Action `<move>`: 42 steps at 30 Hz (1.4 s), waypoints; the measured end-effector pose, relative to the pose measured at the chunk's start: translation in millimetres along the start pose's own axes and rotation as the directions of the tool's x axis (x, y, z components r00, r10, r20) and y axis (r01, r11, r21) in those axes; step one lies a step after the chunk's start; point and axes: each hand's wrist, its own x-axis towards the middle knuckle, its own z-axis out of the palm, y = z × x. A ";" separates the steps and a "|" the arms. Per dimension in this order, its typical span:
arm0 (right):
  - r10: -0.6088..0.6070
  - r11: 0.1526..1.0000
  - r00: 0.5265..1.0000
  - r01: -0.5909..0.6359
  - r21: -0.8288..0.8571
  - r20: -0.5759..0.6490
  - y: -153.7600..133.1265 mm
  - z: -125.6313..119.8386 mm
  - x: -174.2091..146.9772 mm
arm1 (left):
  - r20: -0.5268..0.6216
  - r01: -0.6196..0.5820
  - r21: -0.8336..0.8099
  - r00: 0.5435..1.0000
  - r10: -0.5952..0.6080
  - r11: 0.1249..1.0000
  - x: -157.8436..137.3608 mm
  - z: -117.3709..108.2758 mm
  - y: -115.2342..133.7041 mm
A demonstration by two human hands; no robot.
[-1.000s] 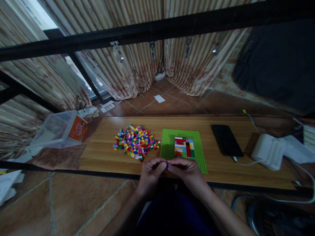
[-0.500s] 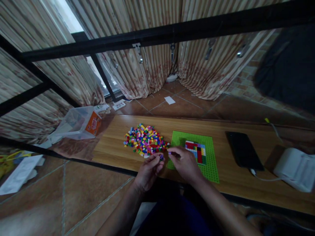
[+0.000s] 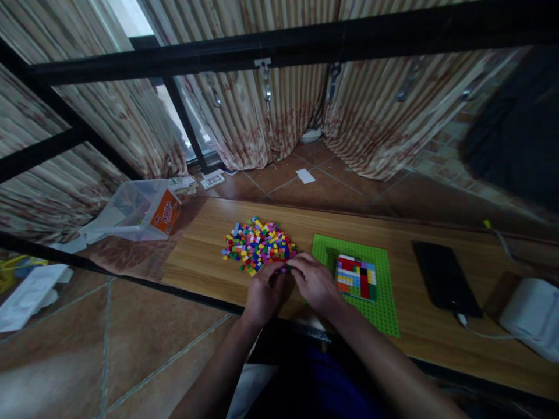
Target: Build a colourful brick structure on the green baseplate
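Observation:
My left hand [image 3: 264, 291] is closed, its fingertips pinched at the near edge of the brick pile. My right hand [image 3: 315, 283] is closed too, and its fingertips meet those of the left. Between them a bit of a purple toy brick [image 3: 283, 269] shows; the fingers hide most of it. A heap of small coloured toy bricks [image 3: 261, 241] lies just beyond my hands. To the right, a green baseplate [image 3: 384, 279] carries a flat, multicoloured brick build [image 3: 356, 277], partly beside my right wrist.
A black phone [image 3: 445, 278] with a white cable lies on the wooden table [image 3: 196, 250], near a white device [image 3: 533, 317]. A clear plastic box [image 3: 140, 209] with an orange label stands at the left. A black metal bar [image 3: 297, 49] crosses above, before curtains.
My hands have come together and moved slightly away from me, toward the pile. The purple bricks seen in both hands are now mostly covered by fingers. The view has shifted a little.

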 end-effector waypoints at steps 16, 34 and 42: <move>0.112 0.968 0.987 -0.082 0.238 -0.114 -11.0 -11.9 -10.5 | 0.080 -0.077 0.070 0.994 0.072 0.995 1.8 2.9 -1.5; 0.480 0.860 0.785 -0.333 0.387 -0.391 97.2 -77.3 -47.9 | 0.075 -0.188 0.171 0.981 0.177 0.967 0.5 5.5 -1.1; 0.552 0.805 0.785 -0.412 0.427 -0.281 102.9 -77.4 -49.3 | 0.082 -0.195 0.188 0.980 0.183 0.963 0.9 6.5 -2.9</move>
